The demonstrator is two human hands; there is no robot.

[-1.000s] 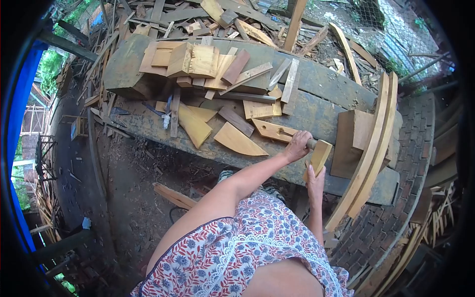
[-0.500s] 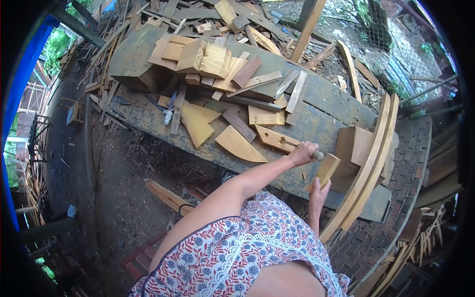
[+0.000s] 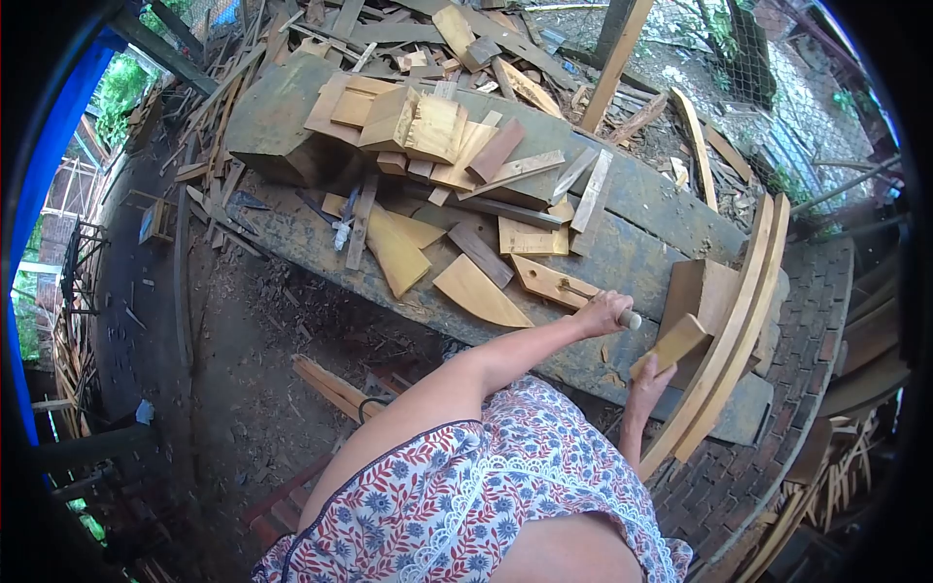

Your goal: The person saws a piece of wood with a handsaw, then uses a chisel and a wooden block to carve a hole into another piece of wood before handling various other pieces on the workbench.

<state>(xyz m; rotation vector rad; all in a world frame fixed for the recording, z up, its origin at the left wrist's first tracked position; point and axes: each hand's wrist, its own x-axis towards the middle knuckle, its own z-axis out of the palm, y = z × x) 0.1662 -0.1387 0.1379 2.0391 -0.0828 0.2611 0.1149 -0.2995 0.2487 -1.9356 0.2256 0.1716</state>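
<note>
My left hand [image 3: 604, 317] is closed around a chisel, whose rounded handle end [image 3: 632, 320] sticks out to the right. The chisel's blade [image 3: 579, 288] points left at a pale wooden piece [image 3: 544, 281] with a hole and a slot cut in it, lying on the bench. To the right, my right hand [image 3: 649, 385] grips the lower end of a flat wooden block [image 3: 676, 342]. A gap separates the block from the chisel handle. A curved, pointed board [image 3: 478, 294] and a dark wooden strip [image 3: 480, 255] lie beside the slotted piece.
The worn workbench [image 3: 583, 364] carries stacked wood blocks [image 3: 434, 126] and loose offcuts. Two long curved boards [image 3: 724, 360] lean against its right end beside a large wooden block [image 3: 695, 296]. Scrap wood [image 3: 486, 49] is heaped behind, and shavings cover the floor [image 3: 253, 330].
The wooden block in my right hand has swung right, away from the chisel handle, and tilts more. My left hand stays on the chisel. The whole view has shifted slightly.
</note>
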